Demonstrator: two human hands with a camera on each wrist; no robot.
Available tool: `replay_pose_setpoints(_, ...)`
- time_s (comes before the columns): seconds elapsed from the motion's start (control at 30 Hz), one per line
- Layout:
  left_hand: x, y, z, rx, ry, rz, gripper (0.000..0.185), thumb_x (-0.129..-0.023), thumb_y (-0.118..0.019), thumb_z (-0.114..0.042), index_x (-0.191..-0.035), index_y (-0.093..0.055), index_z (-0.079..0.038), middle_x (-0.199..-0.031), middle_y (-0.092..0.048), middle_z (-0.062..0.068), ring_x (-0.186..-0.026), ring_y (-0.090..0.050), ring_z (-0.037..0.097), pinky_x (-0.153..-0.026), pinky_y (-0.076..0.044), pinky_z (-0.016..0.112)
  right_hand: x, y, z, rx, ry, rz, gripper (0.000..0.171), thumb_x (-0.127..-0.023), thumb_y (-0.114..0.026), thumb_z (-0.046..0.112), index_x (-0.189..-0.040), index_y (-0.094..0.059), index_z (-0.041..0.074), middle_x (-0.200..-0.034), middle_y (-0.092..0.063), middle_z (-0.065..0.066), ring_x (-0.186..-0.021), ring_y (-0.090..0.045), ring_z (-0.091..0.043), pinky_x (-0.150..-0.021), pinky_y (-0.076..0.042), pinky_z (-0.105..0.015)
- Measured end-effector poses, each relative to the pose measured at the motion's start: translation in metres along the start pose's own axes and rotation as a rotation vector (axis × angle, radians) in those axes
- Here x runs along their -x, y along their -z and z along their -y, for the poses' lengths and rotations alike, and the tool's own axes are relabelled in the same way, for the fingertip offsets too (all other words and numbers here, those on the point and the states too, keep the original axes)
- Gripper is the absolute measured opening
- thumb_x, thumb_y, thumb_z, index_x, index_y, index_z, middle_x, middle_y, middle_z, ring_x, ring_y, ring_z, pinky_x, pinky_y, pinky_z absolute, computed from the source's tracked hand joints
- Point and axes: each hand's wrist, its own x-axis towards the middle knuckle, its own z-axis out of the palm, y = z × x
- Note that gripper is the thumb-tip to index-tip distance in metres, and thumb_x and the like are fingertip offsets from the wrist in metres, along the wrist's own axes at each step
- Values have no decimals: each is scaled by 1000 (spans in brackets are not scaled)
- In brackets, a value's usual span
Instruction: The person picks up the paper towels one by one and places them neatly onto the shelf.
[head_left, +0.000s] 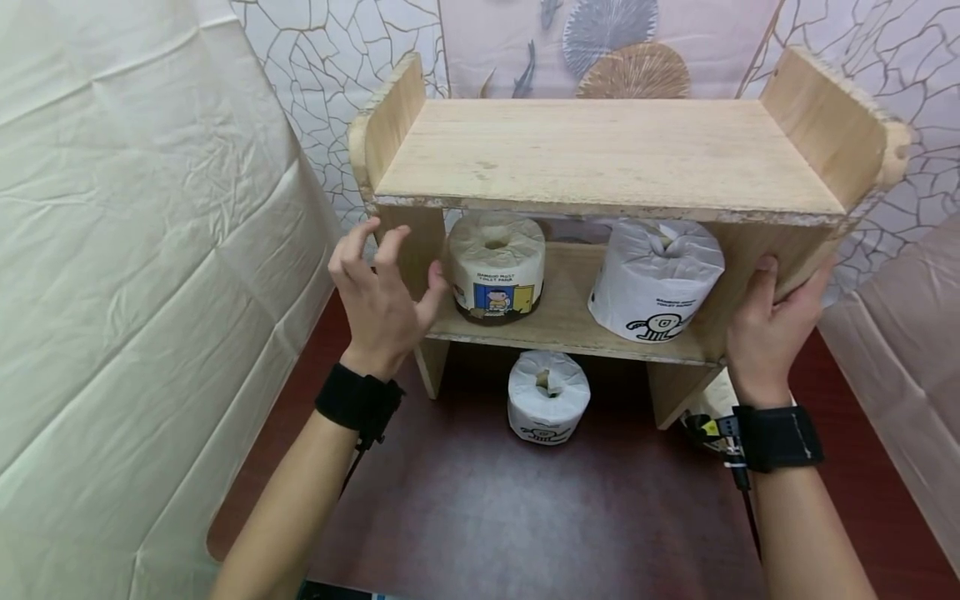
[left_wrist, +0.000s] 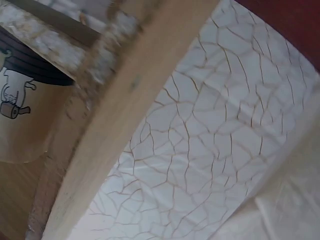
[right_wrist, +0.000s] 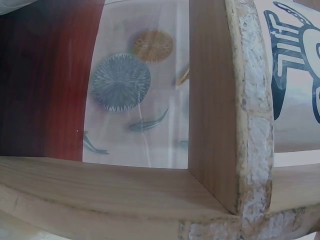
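Note:
A small wooden shelf stands on the dark red table. At its right side panel, my right hand grips the board, thumb on the inner face and the other fingers mostly hidden outside. My left hand is beside the left panel with fingers spread, holding nothing. On the middle board, a wrapped toilet roll with a colored cartoon stands close to the left thumb. Another white toilet roll leans slightly towards the right of that board. Below, a third toilet roll sits upright on the table.
A pale object, partly hidden by the right panel and wrist strap, lies on the table. Cream cloth hangs at the left, and more cloth at the right. A crackle-patterned covering is behind the shelf.

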Motion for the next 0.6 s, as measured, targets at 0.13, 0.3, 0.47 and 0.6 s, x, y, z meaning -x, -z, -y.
replay_pose_setpoints(0.13, 1, -4, 3, 116, 142, -13, 61, -88, -71, -21, -138, -40, -5, -140, -41, 21, -130, -41, 38, -107, -33, 52, 1, 0, 2, 0, 3, 3, 49, -103, -49, 9, -152, -50, 10, -126, -59, 1, -118, -56, -21, -101, -41, -28)
replay_pose_setpoints(0.3, 3, -8, 4, 245, 223, 3, 66, -93, -68, -21, -145, -31, -6, -141, -39, 23, -134, -40, 36, -106, -38, 48, 2, 0, 1, 2, -8, 3, 50, -103, -49, 9, -153, -50, 11, -127, -59, 1, -118, -56, -21, -102, -42, -28)
replay_pose_setpoints(0.47, 4, -11, 0, 333, 272, 12, 68, -97, -66, -22, -148, -25, -6, -142, -38, 26, -134, -41, 33, -100, -45, 49, 0, 1, -5, 9, -8, 0, 50, -103, -50, 10, -153, -49, 13, -127, -59, 1, -117, -57, -22, -101, -42, -28)
replay_pose_setpoints(0.6, 3, -13, -3, 396, 347, 18, 69, -98, -65, -21, -150, -24, 1, -146, -37, 27, -136, -43, 30, -104, -46, 51, -5, 6, -22, 21, 71, 33, 51, -104, -51, 13, -155, -48, 14, -128, -60, 0, -118, -57, -23, -100, -43, -30)
